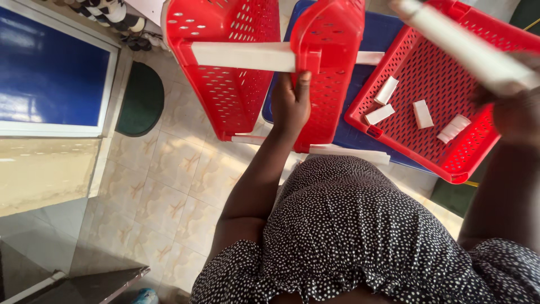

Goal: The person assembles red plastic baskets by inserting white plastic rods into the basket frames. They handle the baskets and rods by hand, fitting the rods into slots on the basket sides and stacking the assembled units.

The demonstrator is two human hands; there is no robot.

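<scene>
My left hand (290,104) grips the edge of a red perforated plastic shelf basket (329,62) that stands on its side, joined by a white tube (242,56) to a second red basket (225,62). My right hand (514,112), close to the camera and blurred at the right edge, is closed on a long white tube (461,45) that slants up to the left. Under that tube a third red basket (427,73) lies flat on a blue surface (382,34) with several short white connector pieces (422,112) inside.
A dark green mat (143,98) lies on the beige tiled floor (163,186) at the left. A blue glass door panel (50,79) stands at far left, with shoes (112,14) along the top. My dotted dress (349,236) fills the bottom.
</scene>
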